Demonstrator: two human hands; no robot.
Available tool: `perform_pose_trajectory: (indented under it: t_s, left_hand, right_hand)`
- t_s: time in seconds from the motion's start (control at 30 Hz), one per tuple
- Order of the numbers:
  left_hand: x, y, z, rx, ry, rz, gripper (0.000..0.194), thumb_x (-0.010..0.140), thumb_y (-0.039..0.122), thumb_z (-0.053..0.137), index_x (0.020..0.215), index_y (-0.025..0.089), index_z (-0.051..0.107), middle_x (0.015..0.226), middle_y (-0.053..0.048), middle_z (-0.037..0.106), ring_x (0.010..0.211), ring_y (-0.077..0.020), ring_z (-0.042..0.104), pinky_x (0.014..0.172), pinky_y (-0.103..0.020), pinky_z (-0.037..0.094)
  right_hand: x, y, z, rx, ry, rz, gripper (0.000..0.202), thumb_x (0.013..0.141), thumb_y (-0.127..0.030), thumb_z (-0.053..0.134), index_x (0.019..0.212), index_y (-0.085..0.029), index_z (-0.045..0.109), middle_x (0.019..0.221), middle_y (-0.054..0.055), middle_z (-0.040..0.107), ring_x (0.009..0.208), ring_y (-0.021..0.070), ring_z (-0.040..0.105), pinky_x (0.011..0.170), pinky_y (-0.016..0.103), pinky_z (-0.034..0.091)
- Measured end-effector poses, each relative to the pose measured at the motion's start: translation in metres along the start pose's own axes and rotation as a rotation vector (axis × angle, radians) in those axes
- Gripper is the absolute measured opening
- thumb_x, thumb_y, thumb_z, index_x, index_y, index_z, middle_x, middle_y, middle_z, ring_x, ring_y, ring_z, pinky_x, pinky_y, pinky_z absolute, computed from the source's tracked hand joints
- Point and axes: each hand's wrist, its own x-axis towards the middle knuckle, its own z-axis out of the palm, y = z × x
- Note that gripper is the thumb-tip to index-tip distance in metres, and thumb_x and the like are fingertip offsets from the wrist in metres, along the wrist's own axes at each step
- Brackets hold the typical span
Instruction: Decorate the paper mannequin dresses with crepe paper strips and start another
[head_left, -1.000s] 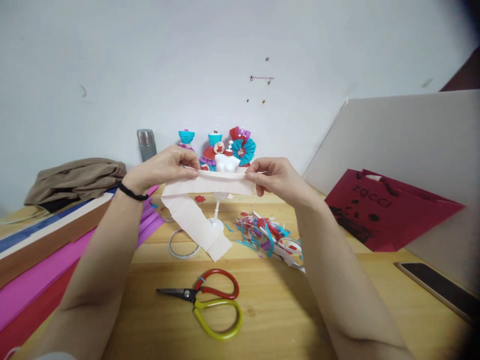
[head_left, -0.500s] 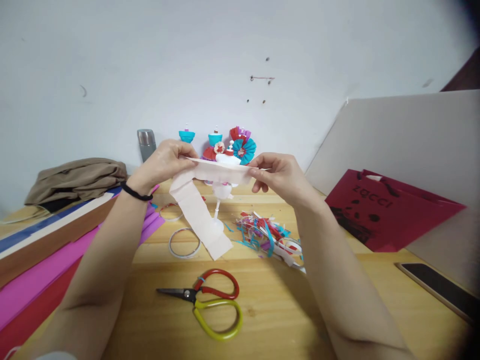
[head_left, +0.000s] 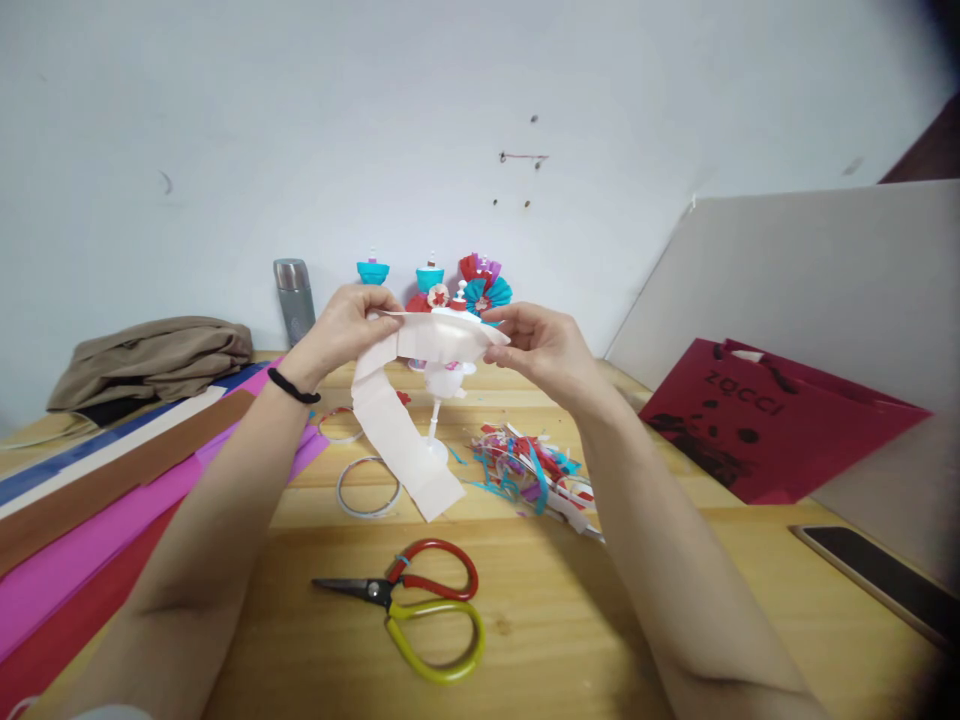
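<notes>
A long strip of pale pink crepe paper [head_left: 405,430] stretches between my hands, its loose tail hanging down to the table. My left hand [head_left: 356,322] pinches it near the upper left bend. At the strip's right end, my right hand [head_left: 536,345] grips the edge between thumb and fingers. The upper stretch curves around the front of a white doll-like stand [head_left: 436,450] and partly hides it. Closer to me lie scissors [head_left: 375,590] with one red and one yellow handle, blades pointing left.
Tape rings [head_left: 369,487] lie left of the stand, a heap of paper scraps [head_left: 525,465] right of it. Coloured paper sheets [head_left: 112,520], folded cloth [head_left: 154,360] and a flask [head_left: 294,300] are left. Finished paper figures [head_left: 487,295] stand behind. A red bag [head_left: 772,420] and phone [head_left: 885,580] are right.
The strip's upper stretch, straight before, now bows around the stand. My right hand has shifted slightly left, my left hand slightly right, bringing them closer together.
</notes>
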Motion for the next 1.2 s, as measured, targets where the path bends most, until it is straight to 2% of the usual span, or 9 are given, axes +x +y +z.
perform_pose_trajectory:
  t_s: [0.23, 0.43, 0.53, 0.7, 0.83, 0.9, 1.03, 1.2]
  left_hand:
    - [0.000, -0.002, 0.000, -0.016, 0.004, 0.013, 0.015, 0.074, 0.029, 0.067, 0.071, 0.015, 0.068, 0.074, -0.003, 0.068, 0.072, -0.0163, 0.059, 0.069, -0.028, 0.047]
    - [0.000, 0.001, -0.002, -0.011, -0.091, 0.025, 0.016, 0.064, 0.026, 0.078, 0.070, 0.015, 0.068, 0.074, -0.002, 0.068, 0.072, -0.0165, 0.060, 0.070, -0.028, 0.048]
    - [0.000, 0.000, 0.000, 0.004, -0.045, 0.038, 0.011, 0.067, 0.023, 0.074, 0.067, 0.016, 0.066, 0.074, -0.003, 0.069, 0.074, -0.0174, 0.062, 0.073, -0.030, 0.048]
    - [0.001, -0.003, 0.009, -0.033, 0.040, 0.025, 0.011, 0.069, 0.024, 0.068, 0.067, 0.016, 0.061, 0.078, -0.004, 0.071, 0.078, -0.0184, 0.063, 0.078, -0.032, 0.050]
    - [0.001, -0.006, 0.019, -0.229, 0.000, -0.039, 0.020, 0.067, 0.032, 0.067, 0.069, 0.018, 0.054, 0.096, -0.007, 0.073, 0.083, -0.0187, 0.064, 0.073, -0.030, 0.051]
    - [0.001, -0.008, 0.022, -0.328, -0.042, -0.092, 0.024, 0.065, 0.034, 0.067, 0.067, 0.019, 0.050, 0.089, -0.005, 0.072, 0.074, -0.0159, 0.062, 0.064, -0.027, 0.047]
    - [0.001, -0.013, 0.023, -0.412, -0.121, -0.150, 0.023, 0.061, 0.032, 0.069, 0.065, 0.020, 0.049, 0.062, 0.002, 0.056, 0.055, -0.0110, 0.049, 0.053, -0.024, 0.037]
    - [0.000, -0.012, 0.020, -0.460, -0.163, -0.151, 0.025, 0.059, 0.029, 0.071, 0.062, 0.020, 0.048, 0.064, 0.002, 0.057, 0.056, -0.0112, 0.051, 0.054, -0.025, 0.039]
  right_hand:
    - [0.003, 0.009, 0.007, -0.169, 0.067, -0.059, 0.026, 0.068, -0.021, 0.074, 0.094, -0.019, 0.072, 0.074, 0.000, 0.066, 0.066, 0.0162, 0.058, 0.059, 0.029, 0.047]
    - [0.004, 0.014, 0.008, -0.321, 0.099, -0.097, 0.027, 0.068, -0.022, 0.069, 0.094, -0.018, 0.073, 0.068, -0.002, 0.060, 0.062, 0.0152, 0.051, 0.058, 0.028, 0.040]
    - [0.002, 0.011, 0.008, -0.375, 0.111, -0.116, 0.028, 0.069, -0.022, 0.063, 0.095, -0.018, 0.073, 0.066, -0.002, 0.058, 0.058, 0.0143, 0.048, 0.059, 0.029, 0.038]
    - [0.000, 0.006, 0.011, -0.417, 0.117, -0.141, 0.030, 0.069, -0.021, 0.060, 0.096, -0.020, 0.074, 0.070, 0.000, 0.064, 0.059, 0.0167, 0.052, 0.061, 0.032, 0.042]
    - [-0.001, 0.006, 0.013, -0.402, 0.101, -0.151, 0.030, 0.070, -0.020, 0.058, 0.095, -0.019, 0.075, 0.083, 0.004, 0.073, 0.068, 0.0195, 0.060, 0.066, 0.033, 0.045]
    - [-0.001, 0.007, 0.014, -0.383, 0.088, -0.139, 0.030, 0.070, -0.021, 0.058, 0.094, -0.018, 0.075, 0.083, 0.004, 0.074, 0.068, 0.0197, 0.061, 0.066, 0.032, 0.044]
    - [0.000, 0.009, 0.014, -0.352, 0.082, -0.126, 0.026, 0.071, -0.025, 0.060, 0.091, -0.018, 0.075, 0.083, 0.004, 0.074, 0.072, 0.0204, 0.063, 0.067, 0.032, 0.045]
    - [-0.001, 0.007, 0.014, -0.350, 0.071, -0.111, 0.025, 0.072, -0.033, 0.067, 0.090, -0.018, 0.076, 0.081, 0.003, 0.073, 0.071, 0.0201, 0.062, 0.066, 0.031, 0.044]
